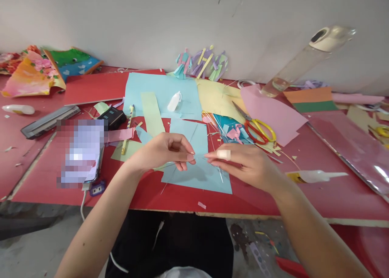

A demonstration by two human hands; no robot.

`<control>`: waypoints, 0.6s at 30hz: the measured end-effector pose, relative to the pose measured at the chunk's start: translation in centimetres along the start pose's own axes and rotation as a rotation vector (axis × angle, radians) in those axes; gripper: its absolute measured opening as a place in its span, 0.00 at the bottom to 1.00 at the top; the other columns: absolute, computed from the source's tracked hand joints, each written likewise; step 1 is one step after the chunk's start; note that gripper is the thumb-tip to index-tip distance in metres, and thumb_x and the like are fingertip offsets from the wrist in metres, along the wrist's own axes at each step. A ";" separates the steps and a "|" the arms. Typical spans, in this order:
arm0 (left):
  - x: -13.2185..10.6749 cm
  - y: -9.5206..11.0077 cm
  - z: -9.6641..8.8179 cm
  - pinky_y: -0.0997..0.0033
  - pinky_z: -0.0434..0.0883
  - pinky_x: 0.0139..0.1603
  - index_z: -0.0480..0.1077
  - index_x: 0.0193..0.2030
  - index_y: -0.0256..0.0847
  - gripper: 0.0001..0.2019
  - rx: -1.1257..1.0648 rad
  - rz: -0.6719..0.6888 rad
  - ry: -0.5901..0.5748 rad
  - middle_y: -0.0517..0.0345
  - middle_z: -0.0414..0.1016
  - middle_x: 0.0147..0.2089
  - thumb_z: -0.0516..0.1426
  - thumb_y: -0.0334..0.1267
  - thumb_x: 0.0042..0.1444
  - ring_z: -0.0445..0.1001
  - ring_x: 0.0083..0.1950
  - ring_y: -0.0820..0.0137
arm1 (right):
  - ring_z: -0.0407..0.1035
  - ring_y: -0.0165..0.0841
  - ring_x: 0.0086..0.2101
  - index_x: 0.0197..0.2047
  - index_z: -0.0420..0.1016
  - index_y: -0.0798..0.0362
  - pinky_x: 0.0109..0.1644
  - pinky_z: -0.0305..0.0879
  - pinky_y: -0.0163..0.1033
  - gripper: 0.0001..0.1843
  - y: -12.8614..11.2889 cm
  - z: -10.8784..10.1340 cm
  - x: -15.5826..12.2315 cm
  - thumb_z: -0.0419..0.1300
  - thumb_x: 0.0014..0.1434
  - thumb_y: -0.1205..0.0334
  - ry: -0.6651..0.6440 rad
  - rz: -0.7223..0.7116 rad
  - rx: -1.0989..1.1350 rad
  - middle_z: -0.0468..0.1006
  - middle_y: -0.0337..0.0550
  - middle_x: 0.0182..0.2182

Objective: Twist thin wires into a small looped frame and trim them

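Above a light blue sheet of paper (197, 176), my left hand (165, 150) and my right hand (247, 164) face each other with fingertips pinched, a small gap between them. Something very thin and pale seems to span that gap, too faint to name. White tape wraps a finger of my right hand. Thin wires (220, 173) lie on the sheet around the hands. Beyond my right hand are scissors (259, 131) with red and yellow handles, beside a pink folded paper piece (235, 133). A small white bottle (174, 102) lies farther back, past a pale green strip (152, 114).
At left are a phone (83, 152), a black box (112, 118), a striped pencil (127, 130) and a stapler-like grey bar (50, 121). A glue bottle (316, 176) lies at right. A clear water bottle (306, 61) leans by the wall, near paper dress figures (183, 65).
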State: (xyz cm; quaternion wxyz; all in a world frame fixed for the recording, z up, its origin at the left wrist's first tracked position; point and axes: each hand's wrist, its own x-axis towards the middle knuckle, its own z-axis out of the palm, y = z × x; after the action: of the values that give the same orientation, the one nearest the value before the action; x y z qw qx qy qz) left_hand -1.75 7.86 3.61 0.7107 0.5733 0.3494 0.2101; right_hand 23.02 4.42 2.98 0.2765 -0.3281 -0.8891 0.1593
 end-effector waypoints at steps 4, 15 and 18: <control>-0.1 0.0 0.0 0.80 0.75 0.30 0.72 0.35 0.36 0.03 0.038 -0.016 -0.030 0.58 0.79 0.32 0.62 0.32 0.56 0.76 0.27 0.78 | 0.70 0.31 0.27 0.50 0.76 0.47 0.30 0.64 0.37 0.14 -0.5 -0.4 0.0 0.53 0.67 0.66 -0.138 0.017 -0.047 0.76 0.38 0.26; 0.3 0.1 0.1 0.79 0.76 0.30 0.72 0.34 0.34 0.03 0.089 -0.003 -0.017 0.58 0.79 0.31 0.62 0.31 0.55 0.77 0.27 0.77 | 0.70 0.29 0.27 0.34 0.74 0.51 0.31 0.64 0.34 0.07 -0.9 0.6 0.8 0.57 0.65 0.63 -0.087 0.141 -0.024 0.77 0.38 0.27; 0.3 0.2 0.1 0.79 0.76 0.29 0.72 0.34 0.34 0.03 0.055 0.002 0.017 0.57 0.79 0.31 0.62 0.30 0.55 0.77 0.27 0.76 | 0.69 0.27 0.24 0.33 0.72 0.53 0.28 0.61 0.33 0.07 -1.5 1.0 1.0 0.57 0.64 0.66 0.001 0.121 -0.201 0.77 0.37 0.26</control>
State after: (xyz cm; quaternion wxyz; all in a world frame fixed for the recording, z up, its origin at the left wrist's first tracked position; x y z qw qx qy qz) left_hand -1.43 8.01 3.71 0.6917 0.5910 0.3604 0.2058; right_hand 21.04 3.90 3.30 0.2323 -0.4072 -0.8792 0.0854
